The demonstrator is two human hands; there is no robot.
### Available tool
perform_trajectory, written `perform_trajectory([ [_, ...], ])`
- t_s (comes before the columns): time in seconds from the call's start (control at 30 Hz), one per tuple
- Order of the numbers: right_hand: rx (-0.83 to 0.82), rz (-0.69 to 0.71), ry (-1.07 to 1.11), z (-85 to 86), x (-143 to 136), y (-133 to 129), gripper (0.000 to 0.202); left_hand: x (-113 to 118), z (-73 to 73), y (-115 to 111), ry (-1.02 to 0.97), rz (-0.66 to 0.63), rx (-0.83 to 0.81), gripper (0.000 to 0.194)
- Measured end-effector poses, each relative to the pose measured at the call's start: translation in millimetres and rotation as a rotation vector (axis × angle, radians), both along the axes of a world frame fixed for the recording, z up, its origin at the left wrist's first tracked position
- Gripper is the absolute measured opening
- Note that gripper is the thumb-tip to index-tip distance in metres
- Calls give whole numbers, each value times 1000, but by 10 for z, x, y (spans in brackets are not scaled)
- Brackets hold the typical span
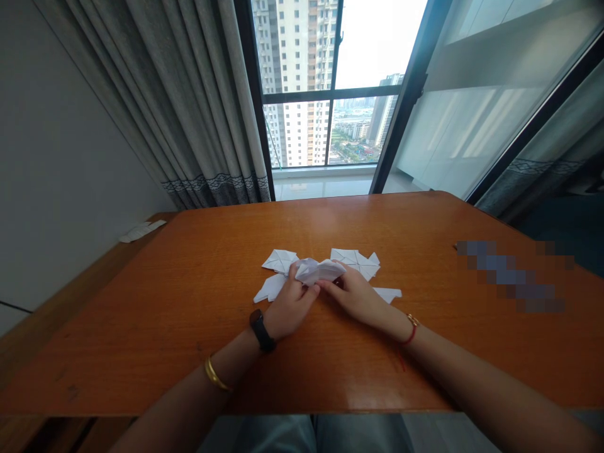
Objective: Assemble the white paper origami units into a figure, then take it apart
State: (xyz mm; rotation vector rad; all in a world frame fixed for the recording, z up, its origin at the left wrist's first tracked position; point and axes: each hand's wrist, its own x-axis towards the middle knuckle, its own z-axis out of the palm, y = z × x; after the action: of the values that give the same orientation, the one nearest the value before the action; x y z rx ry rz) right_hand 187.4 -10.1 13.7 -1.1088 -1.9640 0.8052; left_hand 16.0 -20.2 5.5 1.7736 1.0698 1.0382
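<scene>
A folded white paper is held up between my two hands, above the middle of the wooden table. My left hand grips its left side, thumb at the lower edge. On the right side, my right hand pinches the paper near its lower edge. Other folded white papers lie flat around the hands: one at the back left, one at the front left, one at the back right and one at the front right, partly hidden by my right hand.
A blurred, pixelated item lies on the table's right side. At the far left, a white paper strip rests on a ledge by the wall. Beyond the table's back edge are a grey curtain and a window.
</scene>
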Motion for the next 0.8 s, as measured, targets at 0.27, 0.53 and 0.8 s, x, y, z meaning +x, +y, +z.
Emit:
perform_trajectory([
  [0.27,-86,-52,159,-46,-27,-23,36,-10,51,-26,-389,13,-75,59],
  [0.53,-11,40,79,-4,-91,-101,11,85,58,-79,-432,164,79,49],
  [0.8,-330,-88,527,-5,-10,30,31,-17,16,56,-345,-69,-113,53],
])
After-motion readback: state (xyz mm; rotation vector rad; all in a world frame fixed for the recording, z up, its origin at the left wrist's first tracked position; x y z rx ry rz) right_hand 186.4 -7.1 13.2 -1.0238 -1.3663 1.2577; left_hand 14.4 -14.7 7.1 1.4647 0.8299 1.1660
